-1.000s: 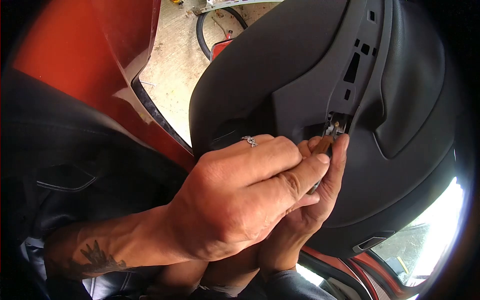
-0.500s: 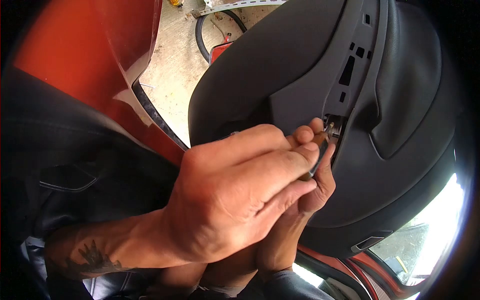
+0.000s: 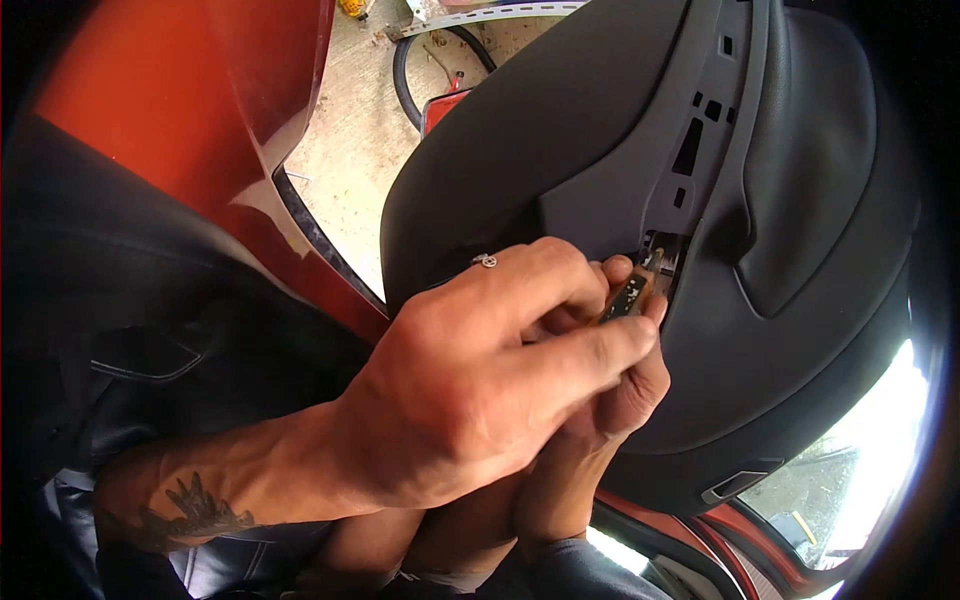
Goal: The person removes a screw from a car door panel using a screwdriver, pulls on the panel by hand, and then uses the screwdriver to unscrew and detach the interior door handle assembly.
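My left hand (image 3: 470, 390), with a tattoo on its forearm, reaches in from the left. Its thumb and fingers close around the dark handle of a small screwdriver (image 3: 628, 297). The screwdriver's metal tip points into a narrow opening (image 3: 672, 255) in a dark grey plastic car panel (image 3: 520, 130). Inside the opening a shiny metal part shows, too small to identify. Underneath, my right hand (image 3: 632, 395) comes up from below, its fingertips close around the screwdriver's front end beside the opening. Most of its palm is hidden behind my left hand.
Several cut-out slots (image 3: 688, 147) run up the panel. Orange-red bodywork (image 3: 180, 90) and a black leather-like surface (image 3: 150, 270) lie on the left. A black hose (image 3: 400, 75) and a perforated metal strip (image 3: 490, 14) rest on the concrete floor (image 3: 345, 150).
My left hand has shifted its fingers on the screwdriver, with its index finger stretched further out. More of the dark handle shows. My right hand remains near the opening.
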Motion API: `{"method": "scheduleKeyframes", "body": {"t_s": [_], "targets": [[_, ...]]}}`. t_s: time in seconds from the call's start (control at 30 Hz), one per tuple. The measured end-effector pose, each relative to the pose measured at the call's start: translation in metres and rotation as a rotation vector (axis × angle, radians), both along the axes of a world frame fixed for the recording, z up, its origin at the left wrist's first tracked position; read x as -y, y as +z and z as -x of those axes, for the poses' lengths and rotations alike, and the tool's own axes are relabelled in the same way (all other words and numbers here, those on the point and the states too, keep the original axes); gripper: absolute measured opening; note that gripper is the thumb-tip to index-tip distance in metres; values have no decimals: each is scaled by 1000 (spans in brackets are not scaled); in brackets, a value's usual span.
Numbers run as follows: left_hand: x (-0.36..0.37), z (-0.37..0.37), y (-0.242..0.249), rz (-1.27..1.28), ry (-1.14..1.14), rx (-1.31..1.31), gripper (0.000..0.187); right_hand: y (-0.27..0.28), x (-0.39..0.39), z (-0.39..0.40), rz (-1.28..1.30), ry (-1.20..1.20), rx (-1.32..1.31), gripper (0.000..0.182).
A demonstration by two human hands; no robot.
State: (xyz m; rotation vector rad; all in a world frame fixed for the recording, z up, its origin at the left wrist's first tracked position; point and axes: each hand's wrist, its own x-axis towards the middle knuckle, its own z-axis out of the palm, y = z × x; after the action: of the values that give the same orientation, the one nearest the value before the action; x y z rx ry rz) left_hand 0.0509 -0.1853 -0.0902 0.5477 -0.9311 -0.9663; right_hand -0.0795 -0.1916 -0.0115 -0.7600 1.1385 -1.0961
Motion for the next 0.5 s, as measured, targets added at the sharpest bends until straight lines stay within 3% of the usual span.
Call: {"method": "scheduleKeyframes", "body": {"t_s": [0.03,0.13,0.2,0.33,0.43,0.5], "targets": [[-1,-1,2,7,-3,-28,31,-1,-1,2,18,3,-58,42],[-4,-15,15,-450,-289,-228,26,-11,0,25,11,133,-2,46],[-2,-19,14,-629,-690,-289,28,-14,2,29,57,182,24,49],[-9,-11,12,-554,-600,-302,23,-15,3,31,42,251,41,53],[-11,-7,8,-537,-608,-328,21,-10,-6,18,8,113,18,48],[-14,-4,5,-429,-496,-214,22,-1,-15,17,-40,-94,-262,45]]}}
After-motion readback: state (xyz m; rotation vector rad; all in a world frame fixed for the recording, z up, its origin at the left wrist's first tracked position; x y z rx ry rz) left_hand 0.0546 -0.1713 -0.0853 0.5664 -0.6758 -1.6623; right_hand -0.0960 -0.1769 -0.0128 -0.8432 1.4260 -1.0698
